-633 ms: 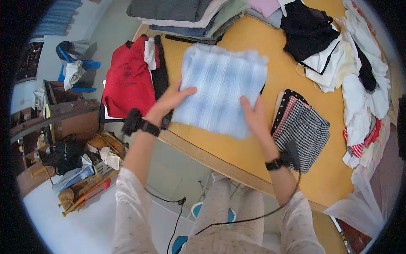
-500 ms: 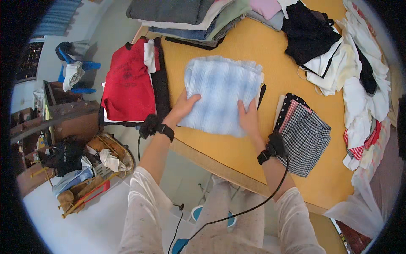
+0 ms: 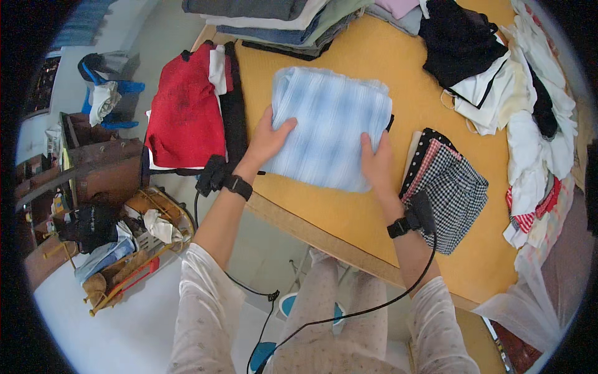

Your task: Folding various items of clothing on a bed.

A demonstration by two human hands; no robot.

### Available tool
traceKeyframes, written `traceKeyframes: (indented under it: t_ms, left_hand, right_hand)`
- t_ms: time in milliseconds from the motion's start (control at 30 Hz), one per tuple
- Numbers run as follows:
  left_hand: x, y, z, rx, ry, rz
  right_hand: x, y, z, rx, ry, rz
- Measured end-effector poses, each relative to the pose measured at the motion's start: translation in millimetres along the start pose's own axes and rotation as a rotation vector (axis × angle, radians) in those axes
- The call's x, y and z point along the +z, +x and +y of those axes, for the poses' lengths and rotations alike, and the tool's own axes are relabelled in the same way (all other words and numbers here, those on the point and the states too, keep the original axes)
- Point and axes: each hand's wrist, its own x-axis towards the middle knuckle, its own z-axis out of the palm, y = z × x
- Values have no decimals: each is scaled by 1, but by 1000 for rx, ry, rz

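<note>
A folded light-blue plaid garment [image 3: 330, 128] lies in front of me on the yellow tabletop [image 3: 299, 215]. A bit of dark cloth shows past its right edge, so something lies beneath it. My left hand [image 3: 268, 142] grips its left side, thumb on top and the other fingers mostly hidden along the edge. On the opposite side my right hand [image 3: 380, 163] holds the lower right edge the same way, thumb up. Close to my right wrist sits a stack of folded garments, with black-and-white checked shorts [image 3: 451, 196] on top.
Left of the plaid garment lies a pile topped by a red shirt [image 3: 190, 115]. Folded trousers [image 3: 249, 9] form a tall stack at the back. Loose clothes, including a black garment [image 3: 461, 47] and white ones [image 3: 526, 149], run along the right. Cables trail from both wrists.
The view has shifted slightly. My right hand has moved a little to the right with the garment's right edge, which reaches farther out. Both hands keep their hold.
</note>
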Motion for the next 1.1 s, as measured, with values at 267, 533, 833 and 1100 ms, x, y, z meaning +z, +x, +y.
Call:
traceKeyframes:
  t_ms: [267, 533, 833, 1100]
  left_hand:
    - [2, 6, 0, -131, 210, 30]
    - [3, -27, 18, 130, 688, 446]
    - [203, -130, 37, 91, -12, -263]
    - [251, -116, 5, -420, -134, -508]
  right_hand:
    - [-6, 10, 6, 209, -126, -127]
    - [-91, -53, -16, -17, -172, -105]
    - [-289, -138, 107, 537, -295, 376]
    - [-290, -118, 118, 830, -2, 172]
